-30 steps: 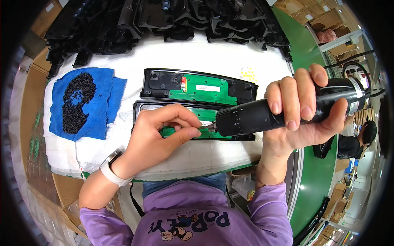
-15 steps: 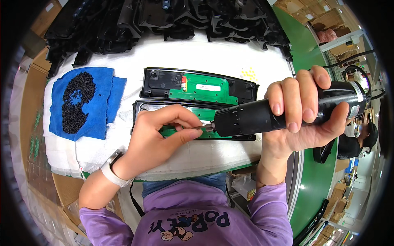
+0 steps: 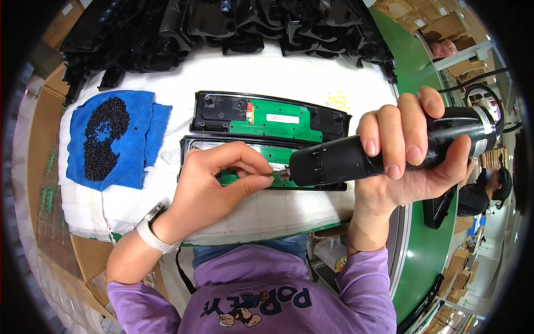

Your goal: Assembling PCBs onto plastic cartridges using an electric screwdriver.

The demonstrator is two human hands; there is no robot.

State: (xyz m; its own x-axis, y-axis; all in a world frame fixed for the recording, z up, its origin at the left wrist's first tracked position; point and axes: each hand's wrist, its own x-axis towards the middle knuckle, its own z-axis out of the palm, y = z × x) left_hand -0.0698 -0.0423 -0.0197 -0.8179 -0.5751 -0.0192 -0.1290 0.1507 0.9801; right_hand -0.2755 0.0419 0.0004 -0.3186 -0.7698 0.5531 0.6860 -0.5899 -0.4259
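Observation:
A black electric screwdriver (image 3: pixel 334 165) lies nearly level across my front, its tip toward the left. My right hand (image 3: pixel 403 150) is wrapped round its body. At its tip, the fingers of my left hand (image 3: pixel 214 175) are closed in a pinch on the thin screwdriver bit (image 3: pixel 282 174). Beneath both hands is a black plastic housing (image 3: pixel 186 146) with a green circuit board, partly hidden by my left hand and the tool. A second black housing (image 3: pixel 217 108) with a green circuit board (image 3: pixel 278 118) lies just beyond it, in full view.
A blue cloth (image 3: pixel 78 145) at the left bears a heap of small black screws (image 3: pixel 103 158). Many black plastic parts (image 3: pixel 233 25) are piled along the far edge. Yellow dot stickers (image 3: pixel 337 100) lie at the right. Beyond is a green surface (image 3: pixel 425 250); a person (image 3: pixel 484 192) sits farther right.
The screwdriver has turned slightly, with its rear end a little higher, and my right hand has shifted slightly with it. My left hand keeps its place at the bit.

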